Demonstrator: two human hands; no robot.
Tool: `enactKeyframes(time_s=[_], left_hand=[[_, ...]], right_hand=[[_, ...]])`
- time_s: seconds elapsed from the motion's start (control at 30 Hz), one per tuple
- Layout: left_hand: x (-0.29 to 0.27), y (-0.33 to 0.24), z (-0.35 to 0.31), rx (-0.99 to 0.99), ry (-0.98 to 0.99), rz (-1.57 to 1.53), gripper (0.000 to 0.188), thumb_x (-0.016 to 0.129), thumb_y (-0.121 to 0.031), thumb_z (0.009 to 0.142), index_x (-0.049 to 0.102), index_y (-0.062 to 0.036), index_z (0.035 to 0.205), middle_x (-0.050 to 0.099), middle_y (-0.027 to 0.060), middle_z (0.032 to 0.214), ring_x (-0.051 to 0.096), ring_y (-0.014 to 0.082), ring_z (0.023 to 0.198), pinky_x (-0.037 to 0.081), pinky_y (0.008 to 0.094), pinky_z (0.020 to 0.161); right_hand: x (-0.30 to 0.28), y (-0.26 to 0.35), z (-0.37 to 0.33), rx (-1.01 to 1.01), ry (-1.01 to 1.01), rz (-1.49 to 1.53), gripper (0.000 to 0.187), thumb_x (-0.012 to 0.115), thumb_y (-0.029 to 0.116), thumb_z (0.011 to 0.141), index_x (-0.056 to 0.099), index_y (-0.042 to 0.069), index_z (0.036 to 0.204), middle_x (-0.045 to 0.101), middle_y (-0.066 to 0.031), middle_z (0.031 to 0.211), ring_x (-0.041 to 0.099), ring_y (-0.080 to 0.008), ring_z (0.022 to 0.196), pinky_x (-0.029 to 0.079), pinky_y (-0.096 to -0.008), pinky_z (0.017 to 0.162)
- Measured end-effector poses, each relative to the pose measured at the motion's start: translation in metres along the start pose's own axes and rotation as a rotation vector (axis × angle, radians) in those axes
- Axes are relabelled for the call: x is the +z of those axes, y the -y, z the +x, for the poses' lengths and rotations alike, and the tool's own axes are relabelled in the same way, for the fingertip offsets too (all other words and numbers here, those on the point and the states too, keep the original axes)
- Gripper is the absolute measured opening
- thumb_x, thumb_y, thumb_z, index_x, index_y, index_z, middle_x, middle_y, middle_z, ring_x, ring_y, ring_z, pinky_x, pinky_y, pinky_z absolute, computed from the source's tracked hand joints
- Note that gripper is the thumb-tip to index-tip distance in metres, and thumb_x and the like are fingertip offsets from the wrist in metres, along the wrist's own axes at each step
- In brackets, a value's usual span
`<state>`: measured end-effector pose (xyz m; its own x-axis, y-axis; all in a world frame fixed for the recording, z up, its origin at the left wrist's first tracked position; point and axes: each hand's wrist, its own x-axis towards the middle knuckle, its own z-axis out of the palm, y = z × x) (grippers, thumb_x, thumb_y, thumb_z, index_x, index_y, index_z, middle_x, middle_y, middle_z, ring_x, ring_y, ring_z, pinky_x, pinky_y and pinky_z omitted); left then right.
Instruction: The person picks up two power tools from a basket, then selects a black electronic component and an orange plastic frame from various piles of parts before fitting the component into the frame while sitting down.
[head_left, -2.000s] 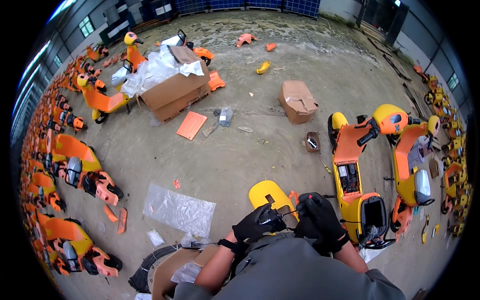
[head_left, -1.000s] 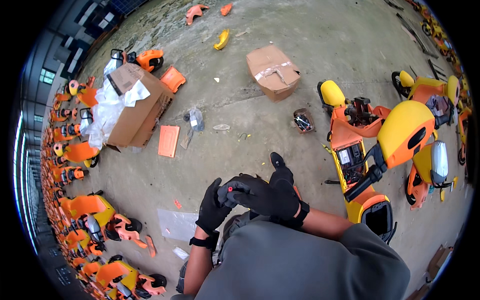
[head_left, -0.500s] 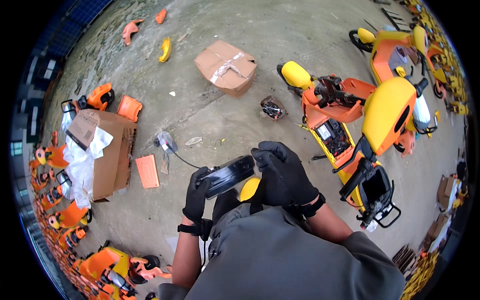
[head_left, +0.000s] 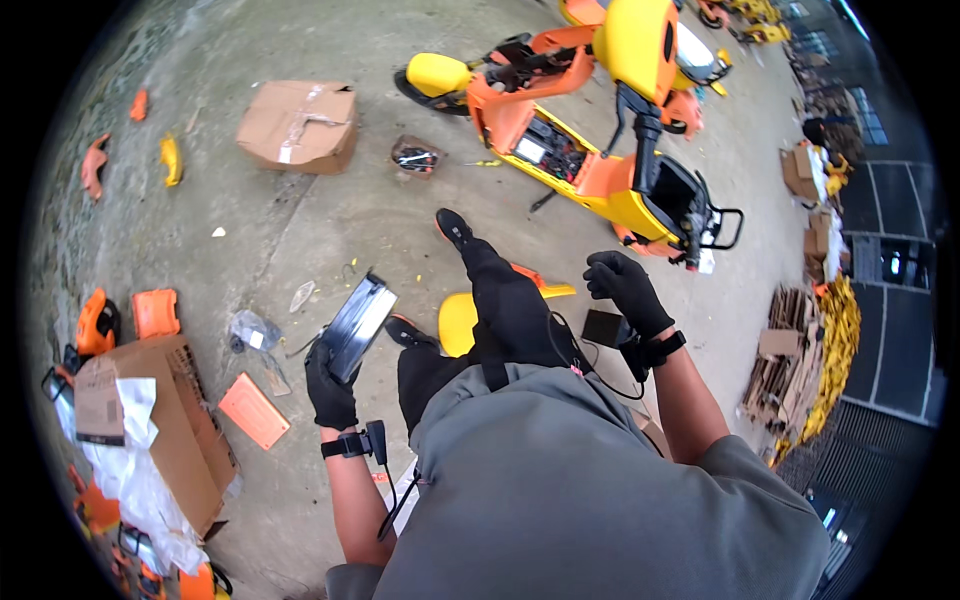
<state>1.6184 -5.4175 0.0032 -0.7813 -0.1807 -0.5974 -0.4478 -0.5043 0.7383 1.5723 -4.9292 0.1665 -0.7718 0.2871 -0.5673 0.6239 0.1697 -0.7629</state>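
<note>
Grey concrete floor [head_left: 340, 240] spreads under everything. On it stands a yellow and orange scooter [head_left: 620, 205], ahead and to the right, its floorboard compartment uncovered. Well to the left, a big open cardboard box [head_left: 190, 440] spills white plastic wrap [head_left: 140, 480]. Farther ahead sits a closed cardboard box [head_left: 298, 125], taped on top. One yellow panel [head_left: 457, 322] lies between the person's legs, partly hidden. An orange panel [head_left: 254, 410] lies flat near the open box. Held tilted above the floor, left of the body, is a glossy black case [head_left: 352, 325]. Near the closed box rests a small box of tools [head_left: 415, 157]. The left hand [head_left: 332, 388], black-gloved, grasps the case by its near end. The right hand [head_left: 632, 288], also gloved, is raised well apart from it, fingers curled inward; whether they pinch something small, I cannot tell.
</note>
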Motion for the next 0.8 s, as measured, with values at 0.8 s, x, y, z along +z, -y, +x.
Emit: enactKeyframes(time_s=[0.8], left_hand=[[-0.016, 0.145, 0.022, 0.31, -0.333, 0.45, 0.037, 0.06, -0.013, 0.097, 0.058, 0.0031, 0.13, 0.064, 0.0155, 0.124, 0.062, 0.0265, 0.113, 0.049, 0.0373, 0.099]], right_hand=[[0.082, -0.05, 0.227, -0.179, 0.61, -0.82, 0.012, 0.058, 0.01, 0.098, 0.064, 0.0, 0.097, 0.063, -0.0082, 0.077, 0.063, -0.0127, 0.07, 0.051, -0.0309, 0.063]])
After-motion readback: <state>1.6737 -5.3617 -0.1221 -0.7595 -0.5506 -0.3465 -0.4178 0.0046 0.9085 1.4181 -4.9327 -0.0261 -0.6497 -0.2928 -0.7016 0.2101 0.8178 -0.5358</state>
